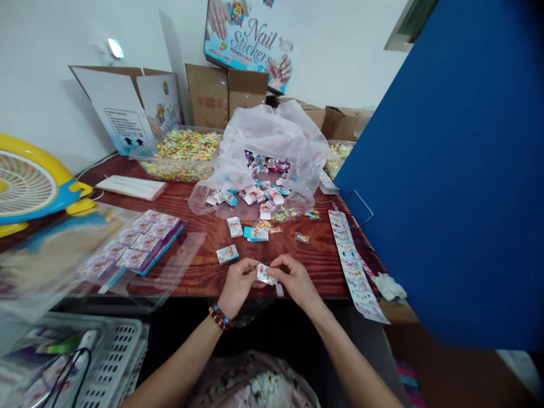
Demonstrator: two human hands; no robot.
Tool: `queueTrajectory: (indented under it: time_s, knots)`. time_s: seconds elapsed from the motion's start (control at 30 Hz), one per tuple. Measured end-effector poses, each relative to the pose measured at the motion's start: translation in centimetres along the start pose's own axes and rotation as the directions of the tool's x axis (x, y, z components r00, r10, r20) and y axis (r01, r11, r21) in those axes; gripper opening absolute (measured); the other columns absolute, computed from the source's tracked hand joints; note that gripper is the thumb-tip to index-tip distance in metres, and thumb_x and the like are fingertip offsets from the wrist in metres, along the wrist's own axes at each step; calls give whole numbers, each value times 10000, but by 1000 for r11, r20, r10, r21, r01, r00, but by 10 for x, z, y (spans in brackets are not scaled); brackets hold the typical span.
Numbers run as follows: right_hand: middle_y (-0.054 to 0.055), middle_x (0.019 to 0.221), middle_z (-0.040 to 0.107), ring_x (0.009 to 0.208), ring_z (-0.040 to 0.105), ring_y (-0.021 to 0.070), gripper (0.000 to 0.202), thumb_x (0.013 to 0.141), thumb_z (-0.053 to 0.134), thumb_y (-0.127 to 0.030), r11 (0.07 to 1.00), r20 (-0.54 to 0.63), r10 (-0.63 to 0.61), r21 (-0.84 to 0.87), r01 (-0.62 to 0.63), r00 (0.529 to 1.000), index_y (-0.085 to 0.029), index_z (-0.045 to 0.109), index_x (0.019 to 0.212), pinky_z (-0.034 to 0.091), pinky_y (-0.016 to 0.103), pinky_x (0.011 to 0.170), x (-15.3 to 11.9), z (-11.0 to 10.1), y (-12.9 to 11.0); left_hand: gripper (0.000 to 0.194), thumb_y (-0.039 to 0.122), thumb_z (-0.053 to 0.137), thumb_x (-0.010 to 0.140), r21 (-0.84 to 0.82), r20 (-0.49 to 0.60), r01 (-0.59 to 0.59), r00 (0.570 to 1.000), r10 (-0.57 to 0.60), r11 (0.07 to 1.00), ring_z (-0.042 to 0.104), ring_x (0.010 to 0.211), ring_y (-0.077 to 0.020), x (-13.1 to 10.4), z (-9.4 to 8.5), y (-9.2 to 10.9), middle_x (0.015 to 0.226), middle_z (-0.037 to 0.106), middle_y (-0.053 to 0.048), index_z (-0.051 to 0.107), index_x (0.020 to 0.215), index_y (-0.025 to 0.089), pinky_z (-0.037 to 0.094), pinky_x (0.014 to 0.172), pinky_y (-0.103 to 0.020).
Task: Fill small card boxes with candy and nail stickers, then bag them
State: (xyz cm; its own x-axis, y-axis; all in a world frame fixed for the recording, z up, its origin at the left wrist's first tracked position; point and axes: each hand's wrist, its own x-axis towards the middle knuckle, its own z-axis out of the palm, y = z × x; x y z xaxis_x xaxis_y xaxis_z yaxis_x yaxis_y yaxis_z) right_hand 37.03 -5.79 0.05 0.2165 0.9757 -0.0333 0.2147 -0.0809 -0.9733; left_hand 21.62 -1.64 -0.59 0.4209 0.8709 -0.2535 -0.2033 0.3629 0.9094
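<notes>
Near the table's front edge, my left hand (238, 283) and my right hand (296, 279) pinch a small white printed piece (264, 274) between them, with red and blue marks on its face. A small white tab (279, 290) hangs just below it, by my right fingers. Beyond my hands lie small boxes: one (227, 254) close to my left hand, a standing or lying white one (234, 226), and a blue-and-white one with an open flap (256, 233). A small candy packet (301, 237) rests to their right.
A plastic bag (272, 130) spills small boxes at the back. Candy bins (178, 164) stand behind. Stacked boxes (144, 241) and a yellow fan (34, 181) are left; a sticker strip (355, 266) overhangs the edge at right, beside a blue panel (446, 187). A basket (114, 351) sits lower left.
</notes>
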Motion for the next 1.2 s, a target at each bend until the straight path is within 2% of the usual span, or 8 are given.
queueTrajectory:
  time_s: [0.3, 0.4, 0.53, 0.67, 0.87, 0.97, 1.07, 1.2]
  knots:
    - [-36, 599, 569, 566, 489, 121, 232, 819, 587, -391, 973, -24, -61, -223, 55, 998, -206, 586, 678, 352, 224, 520, -5, 8, 20, 422, 441, 836, 578, -76, -15, 127, 992, -128, 989, 691, 718, -162, -5, 3, 0, 783, 719, -45, 687, 808, 120, 585, 711, -279]
    - [-33, 614, 592, 599, 536, 130, 258, 833, 570, -405, 938, -1, -62, -343, 58, 998, -206, 597, 671, 386, 224, 560, 11, -16, 24, 418, 411, 867, 518, -31, -40, 139, 989, -141, 990, 686, 670, -160, -2, 3, -3, 707, 710, -31, 683, 755, 119, 592, 666, -273]
    - [40, 808, 639, 785, 605, 189, 251, 886, 454, -380, 861, -352, -16, -481, -166, 936, -199, 604, 799, 424, 289, 703, 52, -74, 29, 395, 412, 860, 544, -34, -36, 118, 992, -119, 992, 692, 675, -163, -2, 3, -6, 714, 716, -33, 679, 747, 125, 602, 660, -273]
    - [92, 866, 619, 855, 598, 261, 187, 744, 647, -346, 804, -437, 39, -520, -287, 899, -195, 571, 664, 400, 359, 741, 82, -102, 34, 368, 394, 847, 588, -44, -37, 131, 990, -133, 990, 702, 693, -162, -3, 3, -10, 772, 729, -49, 675, 773, 127, 602, 659, -258]
    - [41, 814, 619, 836, 596, 223, 139, 737, 637, -289, 835, -328, 36, -510, -209, 944, -200, 583, 645, 408, 350, 780, 66, -83, 32, 329, 325, 835, 624, -107, -106, 120, 986, -131, 987, 712, 711, -176, 1, -1, -8, 777, 712, -43, 625, 792, 134, 607, 659, -277]
    - [9, 816, 639, 806, 601, 180, 133, 737, 641, -326, 918, -102, -16, -396, -26, 995, -201, 615, 698, 435, 303, 780, 43, -63, 20, 319, 306, 827, 633, -110, -134, 118, 982, -133, 987, 713, 691, -179, 3, -1, -4, 773, 708, -42, 608, 791, 136, 603, 624, -270]
    - [17, 846, 631, 808, 589, 167, 163, 769, 611, -329, 962, 117, -165, -201, 186, 979, -194, 605, 678, 439, 292, 770, 24, -37, 9, 319, 318, 826, 628, -106, -102, 117, 987, -128, 987, 708, 675, -172, 3, 3, -1, 751, 706, -36, 604, 769, 137, 598, 618, -264]
    - [6, 751, 598, 714, 548, 155, 161, 805, 569, -284, 954, 61, -190, -224, 199, 980, -197, 572, 670, 425, 270, 674, 14, -8, 7, 346, 350, 829, 625, -155, -60, 88, 993, -98, 984, 708, 704, -168, -1, 4, 0, 829, 718, -39, 609, 796, 145, 600, 662, -278]
